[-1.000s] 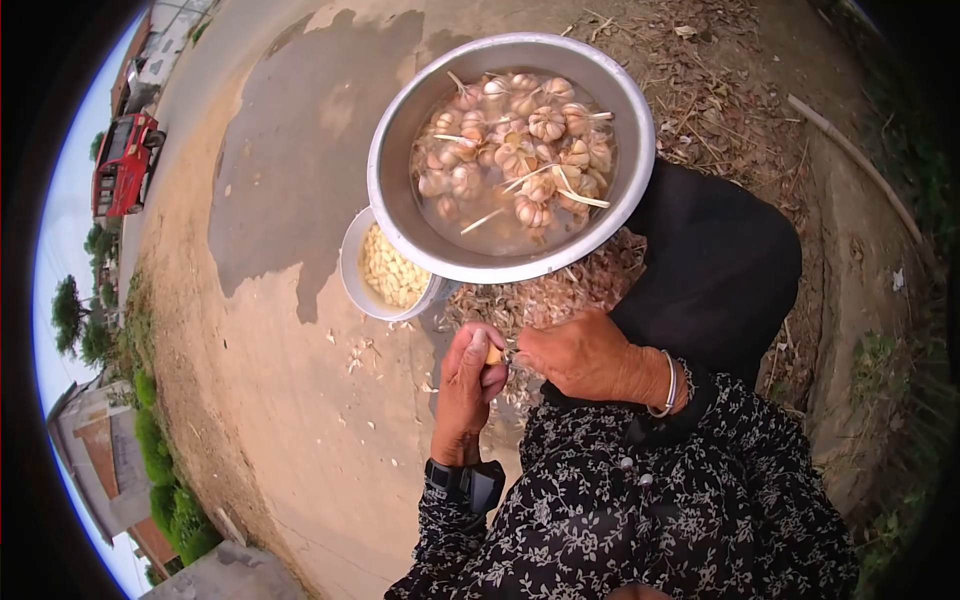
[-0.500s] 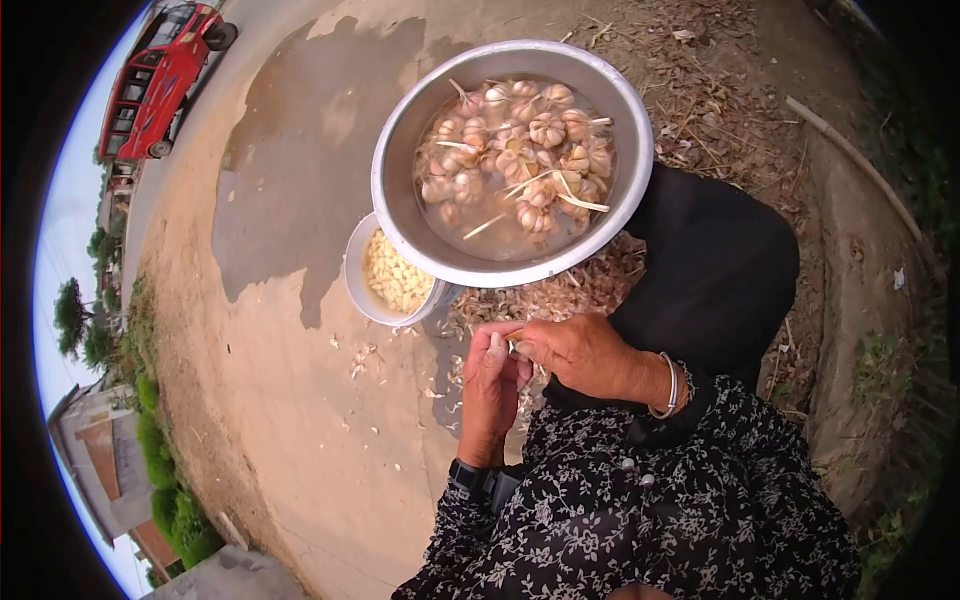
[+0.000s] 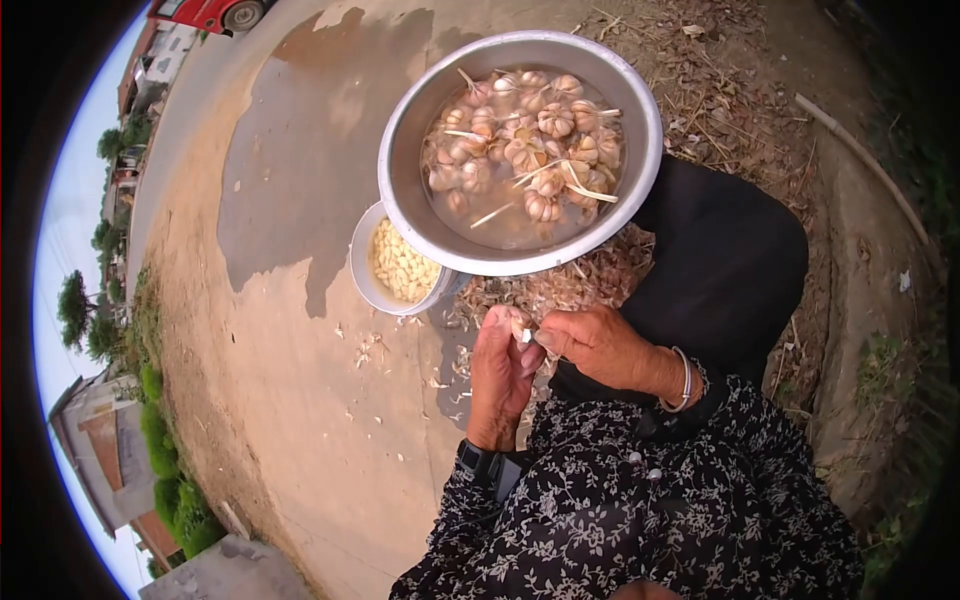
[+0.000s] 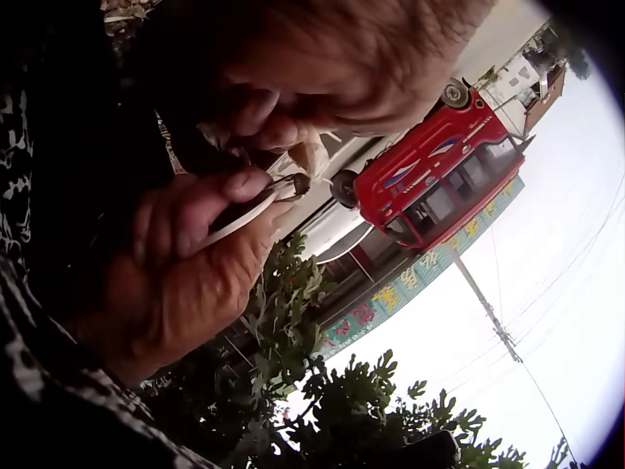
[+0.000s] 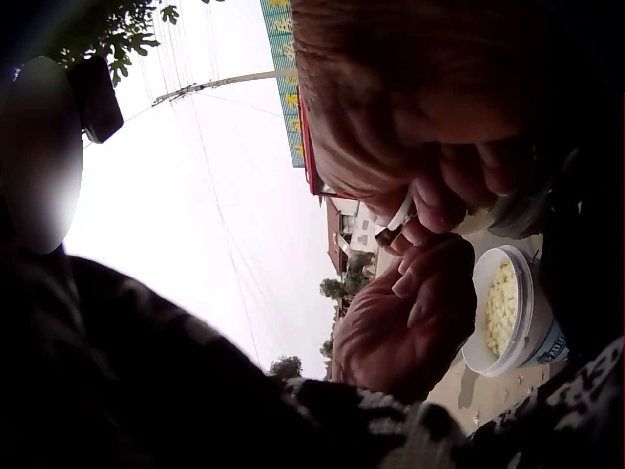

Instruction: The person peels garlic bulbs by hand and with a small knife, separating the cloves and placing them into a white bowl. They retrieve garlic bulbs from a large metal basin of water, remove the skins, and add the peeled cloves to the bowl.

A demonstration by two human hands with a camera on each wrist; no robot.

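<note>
My left hand [image 3: 500, 375] pinches a garlic clove [image 4: 311, 156] between thumb and fingers. Close against it, my right hand [image 3: 605, 350] grips what looks like a small knife [image 4: 244, 215], slim and white with a dark metal tip at the clove. Most of its length is hidden by the fingers. Both hands meet above the ground, in front of a wide metal basin [image 3: 400, 190] of garlic bulbs [image 3: 540, 150] soaking in cloudy water. Beside the basin stands a white bucket [image 3: 362, 270] holding peeled cloves [image 3: 402, 262].
Garlic skins [image 3: 590, 280] are heaped under the basin's near side, with scraps scattered leftward. A dark-trousered knee [image 3: 720, 250] is right of the basin. A wet patch [image 3: 290, 180] darkens the concrete. A red vehicle [image 4: 435, 171] is on the road beyond.
The hands have shifted slightly right and stay together at the clove; the left hand has turned, and a pale bit now shows at its fingertips. The red vehicle has moved up along the road.
</note>
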